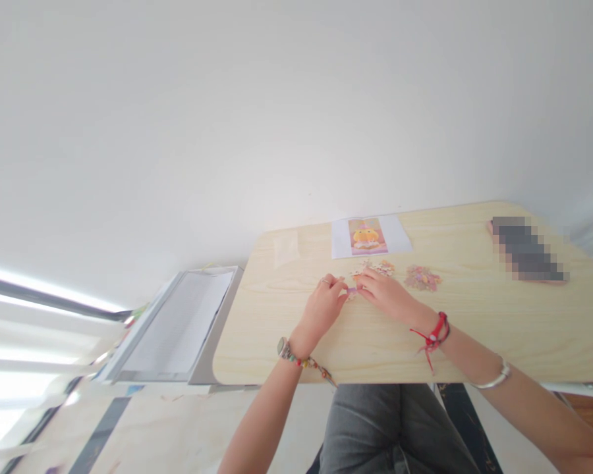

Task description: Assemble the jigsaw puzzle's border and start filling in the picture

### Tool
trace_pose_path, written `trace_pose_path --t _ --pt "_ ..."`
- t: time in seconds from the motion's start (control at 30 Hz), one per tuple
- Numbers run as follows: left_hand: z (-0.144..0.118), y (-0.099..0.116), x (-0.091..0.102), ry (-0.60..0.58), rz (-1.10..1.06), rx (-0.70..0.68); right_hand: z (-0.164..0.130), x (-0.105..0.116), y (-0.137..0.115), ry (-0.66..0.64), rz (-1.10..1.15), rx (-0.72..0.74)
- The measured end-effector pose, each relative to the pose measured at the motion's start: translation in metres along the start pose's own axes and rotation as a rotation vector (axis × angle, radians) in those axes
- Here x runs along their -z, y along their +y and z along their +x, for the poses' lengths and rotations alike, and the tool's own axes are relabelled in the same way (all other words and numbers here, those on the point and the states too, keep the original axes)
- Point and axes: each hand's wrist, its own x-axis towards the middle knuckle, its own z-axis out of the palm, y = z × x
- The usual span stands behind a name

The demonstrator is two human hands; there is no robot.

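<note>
One table [264, 309] holds one picture sheet [369, 238] and two puzzle-piece heaps [423, 278]; both hands [325, 305] pinch one purple piece [352, 290].

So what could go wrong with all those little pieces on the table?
Maybe two things. The right hand is right beside the puzzle pieces near the picture sheet, so it might nudge them out of place. And both hands, the left hand too, seem to pinch a small purple piece; something that little could slip from the fingertips.
</note>
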Motion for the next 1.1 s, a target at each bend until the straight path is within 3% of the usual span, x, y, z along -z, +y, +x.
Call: trace_pose_path --t 0.27,0.57,0.7,0.83,1.1 --pt "-0.003 -0.002 0.003 0.065 -0.044 0.008 0.004 0.003 -0.003 -0.011 0.006 0.033" --pt "-0.010 -0.029 0.015 0.187 -0.019 0.017 0.037 -0.015 -0.013 -0.016 0.056 0.088" --pt "-0.009 -0.027 0.012 0.209 -0.070 -0.026 0.030 -0.011 -0.009 0.016 0.076 0.112" --pt "0.005 -0.004 0.002 0.163 -0.090 -0.099 0.004 0.007 0.008 0.060 0.038 0.098" --pt "0.068 0.078 -0.031 0.042 0.010 -0.287 -0.062 0.057 0.070 0.092 -0.062 -0.114"
